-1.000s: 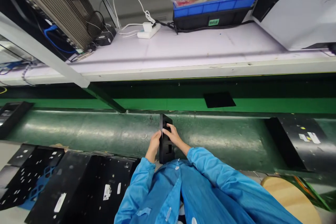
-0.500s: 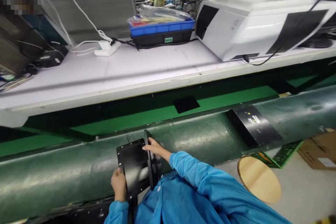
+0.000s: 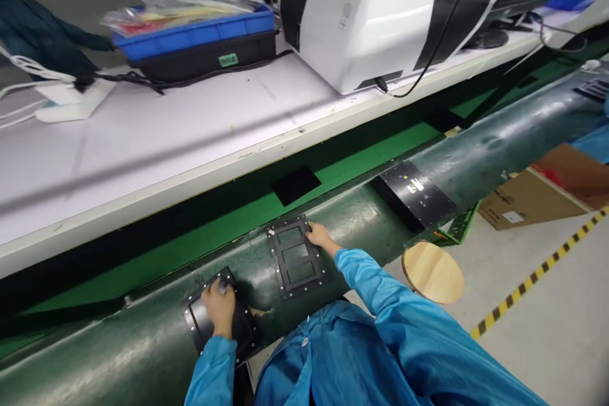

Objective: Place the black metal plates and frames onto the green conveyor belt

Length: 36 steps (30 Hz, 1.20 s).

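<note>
My right hand grips the right edge of a black frame with three rectangular openings and pale fasteners along its border. The frame is over the dark green conveyor belt. To its left, my left hand is over a black panel with similar fasteners at its rim. The left fingers are curled around a small greyish thing too blurred to name. Part of the panel is hidden under that hand.
A flat black box lies farther right on the belt. Beyond the belt, a white bench holds a white machine and a blue tray. A round wooden stool and a cardboard box stand at right. Another person's dark sleeve shows at upper left.
The frame has come away from the panel and is now on its right, flatter, in my right hand. My left hand has gone from the panel's left edge to above its face. The view has turned right.
</note>
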Tool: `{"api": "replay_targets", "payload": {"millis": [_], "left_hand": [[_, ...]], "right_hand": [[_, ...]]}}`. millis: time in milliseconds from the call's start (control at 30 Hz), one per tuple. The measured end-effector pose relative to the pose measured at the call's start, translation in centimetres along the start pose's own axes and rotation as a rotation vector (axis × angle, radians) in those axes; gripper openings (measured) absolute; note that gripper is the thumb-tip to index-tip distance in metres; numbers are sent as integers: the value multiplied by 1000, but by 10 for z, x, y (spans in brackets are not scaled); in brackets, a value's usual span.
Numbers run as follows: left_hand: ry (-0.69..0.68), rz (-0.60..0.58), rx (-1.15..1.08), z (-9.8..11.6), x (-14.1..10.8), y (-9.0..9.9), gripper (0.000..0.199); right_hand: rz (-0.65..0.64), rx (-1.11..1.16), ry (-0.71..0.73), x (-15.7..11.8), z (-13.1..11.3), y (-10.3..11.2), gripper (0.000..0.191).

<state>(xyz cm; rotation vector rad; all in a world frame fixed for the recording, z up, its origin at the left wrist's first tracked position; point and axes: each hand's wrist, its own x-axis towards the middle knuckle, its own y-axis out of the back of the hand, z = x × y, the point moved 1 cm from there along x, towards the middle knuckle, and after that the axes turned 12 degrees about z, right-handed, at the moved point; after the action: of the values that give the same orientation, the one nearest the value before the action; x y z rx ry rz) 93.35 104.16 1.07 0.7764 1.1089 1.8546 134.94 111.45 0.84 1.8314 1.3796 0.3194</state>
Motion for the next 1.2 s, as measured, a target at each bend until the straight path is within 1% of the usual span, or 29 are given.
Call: {"api": "replay_targets", "payload": {"millis": [67, 133, 200, 233, 300, 333, 367, 433, 500, 567, 633, 700, 733, 767, 833, 867, 900, 933, 967, 1000, 1033, 1067, 1100, 1133, 1167, 1200], "left_hand": [[-223, -63, -61, 71, 19, -21, 51], [-396, -160, -76, 143, 43, -47, 58], [-534, -280, -76, 209, 70, -74, 75], [-581, -326, -69, 237, 85, -88, 85], [-644, -392, -27, 284, 113, -113, 106], [-661, -413, 10, 303, 126, -124, 115], [-674, -429, 55, 317, 137, -135, 123], [-687, -457, 159, 336, 156, -152, 133], [-691, -471, 246, 343, 170, -165, 137], [-721, -451, 277, 341, 178, -171, 136], [-754, -397, 260, 337, 183, -170, 133], [-734, -339, 229, 335, 186, -163, 125], [-692, -318, 212, 335, 188, -157, 116], [-638, -310, 190, 336, 190, -149, 101], [-536, -342, 109, 337, 192, -129, 62], [-495, -367, 56, 337, 191, -116, 43], [-472, -380, -3, 335, 189, -102, 29], [-464, -371, -64, 330, 184, -87, 21], [-460, -337, -121, 324, 176, -72, 17], [-450, -280, -176, 314, 165, -56, 16], [-422, -213, -238, 302, 151, -42, 15], [-365, -152, -324, 288, 133, -28, 17], [-273, -116, -440, 272, 112, -17, 20], [-148, -109, -576, 254, 89, -9, 25], [-3, -137, -728, 236, 64, -4, 32], [143, -198, -875, 218, 38, -2, 40]], "right_hand": [[13, -71, 1, 9, 14, 13, 36], [28, -113, 13, 14, 29, 25, 34], [31, -120, 32, 12, 48, 38, 32], [24, -112, 34, 10, 59, 43, 31], [-5, -67, 59, 2, 81, 49, 24], [-18, -27, 95, -2, 92, 50, 20], [-25, 20, 143, -6, 102, 50, 17], [-27, 105, 249, -11, 114, 49, 14], [-23, 155, 294, -11, 119, 48, 13], [-19, 174, 282, -8, 118, 48, 14], [-5, 181, 266, -6, 117, 48, 17], [9, 176, 252, -5, 115, 46, 19], [16, 171, 242, -5, 115, 44, 19], [23, 167, 228, -5, 114, 43, 20], [36, 158, 164, -4, 112, 40, 21], [49, 161, 110, -4, 109, 40, 21], [71, 180, 42, -3, 105, 39, 21], [97, 222, -31, -2, 101, 39, 21], [127, 288, -101, -3, 95, 39, 20], [156, 374, -158, -4, 89, 38, 20], [170, 472, -198, -8, 81, 37, 21], [154, 572, -225, -14, 73, 35, 22], [106, 667, -249, -22, 65, 33, 26], [22, 755, -275, -32, 56, 30, 31], [-89, 841, -299, -43, 48, 26, 37], [-218, 928, -323, -55, 39, 22, 44]]}}
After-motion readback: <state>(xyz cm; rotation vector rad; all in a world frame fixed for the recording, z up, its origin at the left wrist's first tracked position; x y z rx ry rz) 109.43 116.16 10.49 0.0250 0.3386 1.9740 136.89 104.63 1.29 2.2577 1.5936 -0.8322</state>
